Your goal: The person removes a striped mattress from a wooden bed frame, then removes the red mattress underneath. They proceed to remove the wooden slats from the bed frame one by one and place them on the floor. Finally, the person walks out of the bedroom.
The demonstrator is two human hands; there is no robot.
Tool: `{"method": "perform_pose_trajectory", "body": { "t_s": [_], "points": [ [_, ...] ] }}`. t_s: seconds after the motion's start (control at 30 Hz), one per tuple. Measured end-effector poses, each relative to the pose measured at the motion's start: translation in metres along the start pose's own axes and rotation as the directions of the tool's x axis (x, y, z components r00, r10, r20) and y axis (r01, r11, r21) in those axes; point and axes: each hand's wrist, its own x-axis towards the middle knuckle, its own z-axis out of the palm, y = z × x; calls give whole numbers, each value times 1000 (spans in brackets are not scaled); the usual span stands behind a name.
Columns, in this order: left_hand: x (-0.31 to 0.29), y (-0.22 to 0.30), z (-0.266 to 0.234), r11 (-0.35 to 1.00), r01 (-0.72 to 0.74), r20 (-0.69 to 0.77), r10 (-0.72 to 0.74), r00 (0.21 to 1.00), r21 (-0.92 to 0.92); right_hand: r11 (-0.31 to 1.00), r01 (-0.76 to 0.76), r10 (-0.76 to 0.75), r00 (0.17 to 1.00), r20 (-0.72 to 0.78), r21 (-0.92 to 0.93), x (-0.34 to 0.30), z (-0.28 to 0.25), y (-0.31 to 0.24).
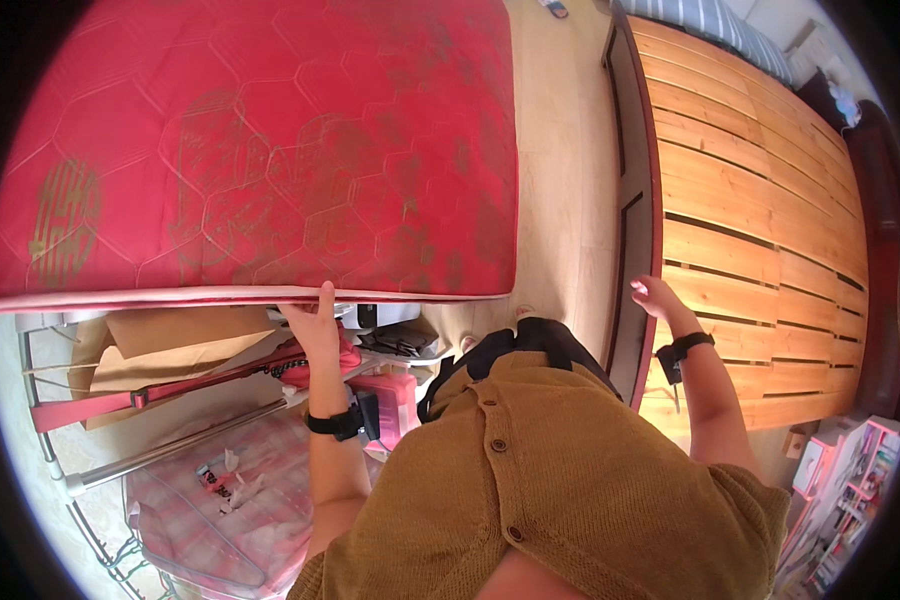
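A large red mattress (300, 150) with gold patterns and quilted stitching fills the upper left. Its near edge has pale piping. My left hand (313, 325) grips that edge, the thumb lying on top and the other fingers hidden beneath. Over the side rail (638, 200) of a wooden bed frame, my right hand (658, 297) hangs in the air with its fingers curled in and nothing visible in them. Light wooden slats (760, 240) form the bed's surface, with dark gaps between some boards. Each of my wrists wears a black strap with a small device.
Under the mattress edge stands a metal rack (180, 445) with brown paper bags (185, 345), a red strap (170, 388) and a pink box (385, 400). A clear plastic bag (220, 500) lies below. A strip of pale floor (567, 150) runs between mattress and bed. Shelves (850, 490) stand lower right.
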Motion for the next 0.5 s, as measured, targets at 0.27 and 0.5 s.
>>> {"method": "perform_pose_trajectory", "body": {
  "t_s": [0.27,0.5],
  "points": [
    [-24,-62,3,985,166,209,-154,966,-41,958,-288,285,948,-140,2,-100,52,116],
    [-52,-154,13,856,450,585,-508,632,257,872,-327,460,802,-380,365,-250,132,87]
  ]
}}
